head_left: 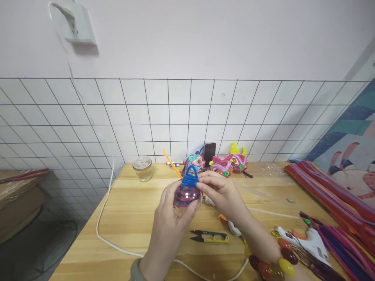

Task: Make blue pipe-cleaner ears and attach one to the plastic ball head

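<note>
My left hand (170,218) is wrapped round a clear, shiny ball (186,196) with pink and purple bands showing in it. On top of the ball stands a blue fuzzy piece (190,179), like bent pipe cleaner, with a pointed loop. The thumb and fingers of my right hand (218,191) pinch this blue piece at its right edge. An orange pipe cleaner (172,164) sticks up to the left behind the ball; its lower end is hidden. Below my hands lie yellow-handled thread snips (209,236) on the wooden table (117,234).
Striped fish-like crafts (222,166) and a phone (209,153) stand near the tiled wall. A lidded glass (142,169) is at the back left. Right lie a white glue gun (310,244) and bundled pipe cleaners (328,195). A white cable (102,234) crosses the table.
</note>
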`<state>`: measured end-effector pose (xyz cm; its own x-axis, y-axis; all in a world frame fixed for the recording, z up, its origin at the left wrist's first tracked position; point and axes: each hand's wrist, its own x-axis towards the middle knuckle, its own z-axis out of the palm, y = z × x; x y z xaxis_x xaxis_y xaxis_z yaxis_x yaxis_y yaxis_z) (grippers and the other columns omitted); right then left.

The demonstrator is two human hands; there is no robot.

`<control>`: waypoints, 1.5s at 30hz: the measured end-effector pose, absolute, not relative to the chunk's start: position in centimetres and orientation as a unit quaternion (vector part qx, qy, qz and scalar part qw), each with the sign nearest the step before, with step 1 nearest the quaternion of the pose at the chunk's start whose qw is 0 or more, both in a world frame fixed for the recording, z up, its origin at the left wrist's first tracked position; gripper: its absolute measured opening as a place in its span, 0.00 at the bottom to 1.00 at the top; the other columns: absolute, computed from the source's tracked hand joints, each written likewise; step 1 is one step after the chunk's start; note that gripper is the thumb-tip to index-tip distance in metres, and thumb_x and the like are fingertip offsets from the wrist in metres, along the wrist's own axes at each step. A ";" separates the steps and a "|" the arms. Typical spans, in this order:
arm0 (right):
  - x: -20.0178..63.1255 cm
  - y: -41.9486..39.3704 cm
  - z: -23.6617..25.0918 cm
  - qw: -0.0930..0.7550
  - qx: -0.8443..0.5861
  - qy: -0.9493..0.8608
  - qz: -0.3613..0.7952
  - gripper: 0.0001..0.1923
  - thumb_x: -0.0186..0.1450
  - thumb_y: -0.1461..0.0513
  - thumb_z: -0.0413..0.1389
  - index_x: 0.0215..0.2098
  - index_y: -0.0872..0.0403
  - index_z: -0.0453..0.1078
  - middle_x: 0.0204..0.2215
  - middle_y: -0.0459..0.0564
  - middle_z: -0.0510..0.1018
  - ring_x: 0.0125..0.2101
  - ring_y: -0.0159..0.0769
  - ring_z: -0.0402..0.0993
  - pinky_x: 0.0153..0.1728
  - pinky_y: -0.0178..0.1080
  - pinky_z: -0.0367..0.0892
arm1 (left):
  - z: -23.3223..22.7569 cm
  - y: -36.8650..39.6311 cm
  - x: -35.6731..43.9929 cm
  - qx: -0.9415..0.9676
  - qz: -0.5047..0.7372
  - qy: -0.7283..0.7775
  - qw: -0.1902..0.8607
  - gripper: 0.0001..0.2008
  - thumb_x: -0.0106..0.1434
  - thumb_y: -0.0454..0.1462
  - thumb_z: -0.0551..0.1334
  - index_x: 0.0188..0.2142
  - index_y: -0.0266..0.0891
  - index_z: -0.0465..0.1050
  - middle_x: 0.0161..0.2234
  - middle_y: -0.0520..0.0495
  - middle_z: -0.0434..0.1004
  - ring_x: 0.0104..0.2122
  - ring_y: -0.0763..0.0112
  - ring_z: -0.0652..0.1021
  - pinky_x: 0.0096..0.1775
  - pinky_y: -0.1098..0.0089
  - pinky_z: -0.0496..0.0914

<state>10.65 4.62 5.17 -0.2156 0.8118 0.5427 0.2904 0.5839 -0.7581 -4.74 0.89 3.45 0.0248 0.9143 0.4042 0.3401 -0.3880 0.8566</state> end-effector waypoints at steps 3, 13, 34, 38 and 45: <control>10.6 4.6 5.2 0.500 -0.382 -0.738 0.245 0.07 0.60 0.60 0.54 0.32 0.51 0.75 0.32 0.51 0.76 0.35 0.38 0.71 0.38 0.41 0.68 | 3.0 1.0 -4.5 0.639 0.529 0.479 0.286 0.20 0.56 0.41 0.60 0.47 0.43 0.61 0.43 0.44 0.72 0.42 0.62 0.74 0.43 0.61 0.68; 10.6 4.6 5.7 0.485 -0.389 -0.749 0.229 0.07 0.61 0.61 0.54 0.30 0.52 0.74 0.31 0.51 0.75 0.34 0.38 0.71 0.38 0.41 0.67 | 2.6 1.1 -4.6 0.629 0.524 0.480 0.315 0.21 0.56 0.41 0.60 0.49 0.43 0.59 0.45 0.44 0.72 0.42 0.62 0.74 0.41 0.63 0.69; 10.8 4.3 7.0 0.425 -0.388 -0.795 0.191 0.08 0.61 0.67 0.52 0.29 0.53 0.73 0.29 0.49 0.74 0.33 0.36 0.69 0.36 0.38 0.66 | 2.3 1.0 -4.4 0.615 0.541 0.462 0.340 0.21 0.56 0.41 0.60 0.49 0.41 0.59 0.45 0.43 0.71 0.43 0.63 0.74 0.43 0.63 0.68; 10.8 4.1 7.3 0.419 -0.394 -0.797 0.183 0.08 0.61 0.67 0.52 0.30 0.53 0.73 0.29 0.49 0.75 0.33 0.36 0.70 0.36 0.38 0.65 | 2.2 1.0 -4.3 0.616 0.547 0.451 0.343 0.21 0.57 0.40 0.60 0.49 0.42 0.60 0.45 0.44 0.72 0.43 0.64 0.74 0.45 0.63 0.67; 10.9 4.1 7.3 0.411 -0.393 -0.803 0.180 0.08 0.61 0.68 0.52 0.29 0.54 0.72 0.30 0.49 0.74 0.33 0.35 0.69 0.36 0.37 0.66 | 2.2 0.9 -4.3 0.608 0.552 0.446 0.356 0.21 0.56 0.40 0.60 0.49 0.44 0.60 0.44 0.46 0.72 0.43 0.64 0.74 0.45 0.63 0.67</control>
<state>10.92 4.11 7.26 -0.3539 0.7787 0.5181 0.4819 0.6266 -0.6125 -4.30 0.92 2.23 -0.0061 0.9355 0.3533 0.1494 -0.3485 0.9253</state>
